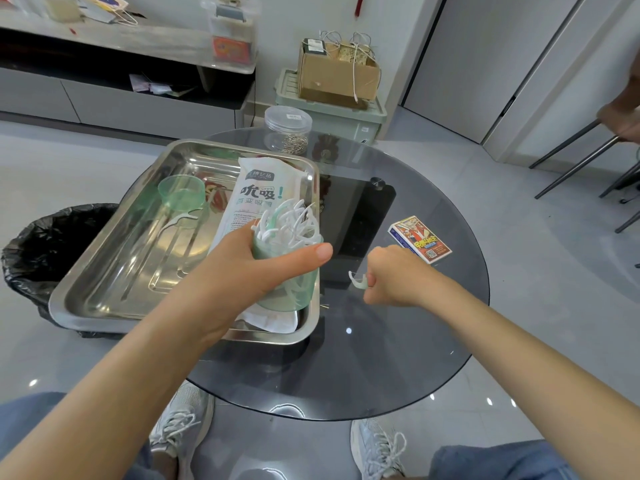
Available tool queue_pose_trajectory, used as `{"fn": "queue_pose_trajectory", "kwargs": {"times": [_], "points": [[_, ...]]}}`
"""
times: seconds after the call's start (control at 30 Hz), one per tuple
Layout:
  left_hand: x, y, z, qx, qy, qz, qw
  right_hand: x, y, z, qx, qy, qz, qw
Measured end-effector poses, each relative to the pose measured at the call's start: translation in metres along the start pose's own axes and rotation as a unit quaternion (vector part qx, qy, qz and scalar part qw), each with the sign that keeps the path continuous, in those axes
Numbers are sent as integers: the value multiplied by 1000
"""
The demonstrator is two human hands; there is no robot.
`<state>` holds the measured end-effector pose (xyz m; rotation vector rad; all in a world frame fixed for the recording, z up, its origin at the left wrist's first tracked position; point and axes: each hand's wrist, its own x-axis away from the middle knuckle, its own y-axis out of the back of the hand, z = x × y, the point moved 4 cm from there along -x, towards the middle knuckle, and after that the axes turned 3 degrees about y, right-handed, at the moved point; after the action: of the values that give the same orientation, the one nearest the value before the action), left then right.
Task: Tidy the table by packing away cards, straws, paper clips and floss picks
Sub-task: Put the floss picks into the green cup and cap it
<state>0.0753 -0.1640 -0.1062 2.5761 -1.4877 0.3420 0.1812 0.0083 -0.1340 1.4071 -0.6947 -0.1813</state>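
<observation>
My left hand (pixel 249 268) grips a green translucent cup (pixel 294 292) stuffed with white floss picks (pixel 291 226), held over the near right corner of a steel tray (pixel 104 292). My right hand (pixel 391 275) pinches a single floss pick (pixel 356 280) just above the dark glass table (pixel 398 358). In the tray lie a white straw packet (pixel 252 195), the cup's green lid (pixel 181 192) and one loose floss pick (pixel 178 221). A card box (pixel 420 239) sits on the table to the right. A clear jar with paper clips (pixel 287 133) stands at the far edge.
A black-lined waste bin (pixel 45 251) stands on the floor left of the table. Beyond the table are a green crate with a cardboard box (pixel 337 77) and a low TV cabinet. Chair legs and another person's hand (pixel 623 119) show at the far right.
</observation>
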Motion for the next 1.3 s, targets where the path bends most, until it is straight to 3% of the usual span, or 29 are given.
{"fn": "queue_pose_trajectory", "kwargs": {"times": [0.2,0.43,0.5,0.57,0.67,0.8,1.03,1.17,1.3], "points": [[-1,0,1,1,7,-7,1000,-7,-4,-12,-100,-3,32,994],[-1,1,2,-1,10,-5,1000,-1,-5,-8,-95,26,-33,995],[-1,0,1,-9,8,-4,1000,1,9,-9,-159,21,-77,984],[-2,-1,0,-16,8,-7,1000,8,39,-5,-294,33,-128,947],[-4,-4,1,-31,11,-6,999,26,90,14,-468,132,-159,859],[-6,-6,2,-43,5,1,999,41,118,46,-528,244,-162,797],[-5,-9,-2,-9,-2,16,1000,40,91,66,-490,272,-179,809],[-1,-7,-5,13,-7,10,1000,42,79,67,-424,263,-221,838],[0,-5,-9,19,-24,18,999,46,81,66,-366,273,-292,840]]}}
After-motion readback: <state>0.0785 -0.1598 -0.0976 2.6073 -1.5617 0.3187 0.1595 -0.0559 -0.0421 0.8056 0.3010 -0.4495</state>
